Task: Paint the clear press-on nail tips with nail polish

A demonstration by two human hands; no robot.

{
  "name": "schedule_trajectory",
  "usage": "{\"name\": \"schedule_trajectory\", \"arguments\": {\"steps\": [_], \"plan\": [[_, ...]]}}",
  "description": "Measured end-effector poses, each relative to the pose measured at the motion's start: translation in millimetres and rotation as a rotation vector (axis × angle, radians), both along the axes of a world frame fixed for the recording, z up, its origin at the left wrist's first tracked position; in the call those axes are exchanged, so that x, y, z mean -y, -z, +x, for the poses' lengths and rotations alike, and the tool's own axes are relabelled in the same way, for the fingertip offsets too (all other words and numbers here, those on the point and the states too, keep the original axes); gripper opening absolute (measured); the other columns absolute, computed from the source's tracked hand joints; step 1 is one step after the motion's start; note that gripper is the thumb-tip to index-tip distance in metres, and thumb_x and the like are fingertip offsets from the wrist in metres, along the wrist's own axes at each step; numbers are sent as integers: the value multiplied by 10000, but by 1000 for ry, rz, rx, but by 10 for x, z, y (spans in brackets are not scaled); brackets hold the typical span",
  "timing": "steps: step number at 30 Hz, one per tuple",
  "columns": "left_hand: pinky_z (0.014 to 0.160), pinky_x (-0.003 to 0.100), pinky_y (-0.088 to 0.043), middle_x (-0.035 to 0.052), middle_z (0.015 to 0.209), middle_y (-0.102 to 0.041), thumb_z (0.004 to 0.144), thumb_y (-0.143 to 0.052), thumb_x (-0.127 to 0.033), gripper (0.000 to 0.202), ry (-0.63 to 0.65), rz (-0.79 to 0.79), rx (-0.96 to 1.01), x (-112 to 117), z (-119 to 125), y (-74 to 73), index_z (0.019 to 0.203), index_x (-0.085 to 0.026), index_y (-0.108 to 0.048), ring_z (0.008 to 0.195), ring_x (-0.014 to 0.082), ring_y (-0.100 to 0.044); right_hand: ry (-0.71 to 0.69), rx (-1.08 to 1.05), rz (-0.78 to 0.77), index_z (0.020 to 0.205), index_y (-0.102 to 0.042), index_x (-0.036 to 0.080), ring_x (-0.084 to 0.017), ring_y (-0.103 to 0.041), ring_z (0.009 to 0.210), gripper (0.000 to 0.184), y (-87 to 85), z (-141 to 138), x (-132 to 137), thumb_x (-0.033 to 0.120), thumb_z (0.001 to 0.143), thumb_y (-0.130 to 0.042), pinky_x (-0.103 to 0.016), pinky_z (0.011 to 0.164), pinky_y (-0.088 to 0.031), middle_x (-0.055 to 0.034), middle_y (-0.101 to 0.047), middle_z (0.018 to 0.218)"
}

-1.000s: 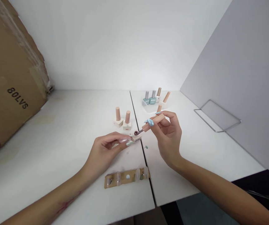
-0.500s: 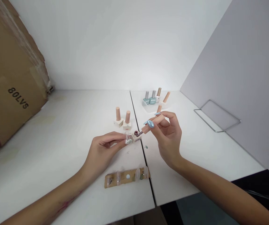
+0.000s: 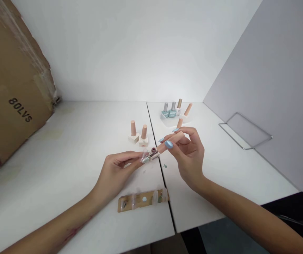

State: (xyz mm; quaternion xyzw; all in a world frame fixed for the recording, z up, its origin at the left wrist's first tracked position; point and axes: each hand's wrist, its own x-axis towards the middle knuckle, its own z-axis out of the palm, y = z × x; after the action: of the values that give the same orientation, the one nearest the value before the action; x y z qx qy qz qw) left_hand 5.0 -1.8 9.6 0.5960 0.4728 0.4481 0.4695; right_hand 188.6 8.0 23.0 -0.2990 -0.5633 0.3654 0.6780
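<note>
My right hand (image 3: 187,151) pinches a nail polish brush (image 3: 170,141) by its long peach cap, the bristle end pointing down and left. Between the thumb and fingers of my left hand (image 3: 122,165) is a clear false nail (image 3: 144,154). The brush tip is at or very near this nail; whether they touch I cannot tell. Just behind stands an open nail polish bottle (image 3: 153,151) with a dark reddish neck, partly hidden by the brush and fingers. Nearer me lies a brown cardboard strip (image 3: 141,204) bearing several clear false nails.
Two capped polish bottles (image 3: 143,135) stand beyond my left hand. A clear tray (image 3: 169,122) at the back holds several more bottles. A cardboard box (image 3: 14,77) fills the left side, and a metal wire frame (image 3: 243,148) is at right. A dark seam crosses the white table (image 3: 82,130).
The brush has moved slightly left and down, from beside the bottle's neck to the false nail. My left hand has barely moved.
</note>
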Motion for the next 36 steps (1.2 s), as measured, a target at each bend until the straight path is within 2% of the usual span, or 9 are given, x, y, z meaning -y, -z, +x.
{"name": "schedule_trajectory", "arguments": {"steps": [4, 9, 15, 18, 24, 27, 30, 32, 36], "plan": [[778, 310, -580, 10, 863, -795, 814, -716, -262, 136, 9, 55, -20, -3, 15, -27, 915, -276, -807, 865, 220, -719, -46, 26, -24, 922, -535, 261, -152, -695, 724, 242, 0, -3, 6, 222, 796, -738, -378, 727, -566, 48, -702, 714], [785, 308, -571, 23, 941, -794, 818, -713, -266, 139, 25, 79, -33, -10, 15, -30, 918, -286, -807, 865, 211, -708, -86, 48, -33, 917, -526, 266, -167, -707, 694, 242, 0, -17, 12, 241, 798, -736, -365, 663, -550, 54, -692, 668], [739, 296, -558, 31, 906, -789, 823, -703, -264, 142, 33, 106, -36, 6, 5, 4, 915, -289, -809, 838, 207, -696, 89, 51, -144, 917, -510, 262, -169, -711, 761, 244, 2, 5, -44, 303, 812, -726, -432, 842, -544, 44, -718, 720], [727, 279, -543, 28, 925, -788, 822, -705, -255, 145, 38, 118, -45, 11, 1, 10, 913, -301, -808, 827, 192, -689, 102, 32, -172, 921, -502, 258, -162, -714, 752, 245, -5, 20, -56, 322, 820, -716, -457, 908, -534, 41, -734, 747], [690, 263, -533, 17, 874, -789, 824, -696, -230, 144, 49, 152, -67, 7, 16, -16, 867, -302, -813, 787, 179, -685, -128, 24, -75, 899, -523, 260, -155, -706, 662, 246, -8, -7, -3, 271, 792, -744, -370, 703, -582, 62, -695, 666], [698, 279, -544, 23, 870, -789, 818, -692, -219, 143, 45, 169, -68, 7, 22, -8, 849, -285, -815, 786, 190, -689, -61, 28, -116, 897, -525, 258, -152, -703, 664, 244, -14, -8, -16, 278, 793, -745, -357, 694, -567, 57, -700, 675], [700, 287, -548, 27, 885, -788, 823, -686, -222, 153, 52, 176, -74, 7, 20, 16, 878, -289, -812, 812, 201, -692, 60, 9, -181, 898, -513, 256, -142, -703, 689, 239, -21, 14, -55, 298, 810, -731, -371, 787, -559, 63, -701, 668], [699, 278, -544, 20, 877, -785, 827, -684, -218, 166, 55, 181, -76, 6, 15, 28, 895, -304, -809, 817, 195, -691, 88, -6, -188, 899, -506, 259, -144, -704, 695, 246, -19, 27, -67, 312, 811, -730, -377, 812, -559, 72, -688, 640], [695, 260, -539, 6, 870, -784, 819, -692, -191, 185, 64, 186, -66, 7, 7, 29, 882, -320, -809, 794, 174, -685, -54, 3, -125, 908, -506, 265, -150, -702, 670, 254, 0, 18, -31, 297, 802, -735, -376, 753, -579, 78, -675, 630]]}}
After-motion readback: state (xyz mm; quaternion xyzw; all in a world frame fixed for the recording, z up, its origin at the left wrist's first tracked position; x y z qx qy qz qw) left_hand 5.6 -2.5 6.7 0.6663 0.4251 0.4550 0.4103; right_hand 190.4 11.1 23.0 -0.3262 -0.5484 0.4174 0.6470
